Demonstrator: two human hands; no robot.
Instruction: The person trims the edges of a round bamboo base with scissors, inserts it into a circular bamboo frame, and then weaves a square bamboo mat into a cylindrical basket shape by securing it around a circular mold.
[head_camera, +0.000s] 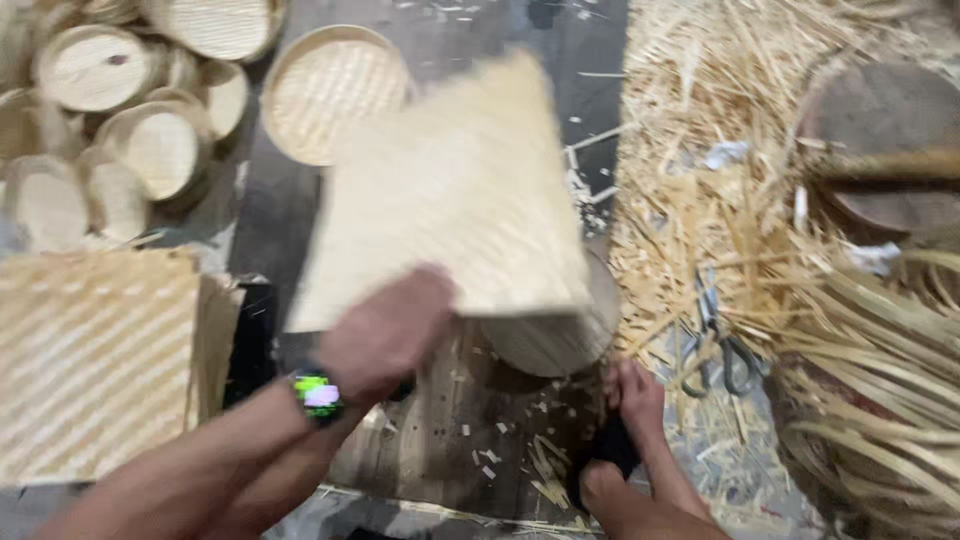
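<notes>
The left hand (385, 325) grips the near edge of a square woven mat (455, 195), blurred and tilted above a round bamboo frame (555, 340) just right of that grip, while the right hand (630, 400) closes on a dark object, scissors (715, 345) lying nearby.

Looks like a bamboo-weaving workshop, floor-level setup

Stacks of round woven trays (150, 120), flat woven mats (95, 360), heaps of bamboo strips and shavings (720, 200) everywhere — plus scissors (715, 345) in the litter and a scarred wooden chopping block (470, 430).
</notes>
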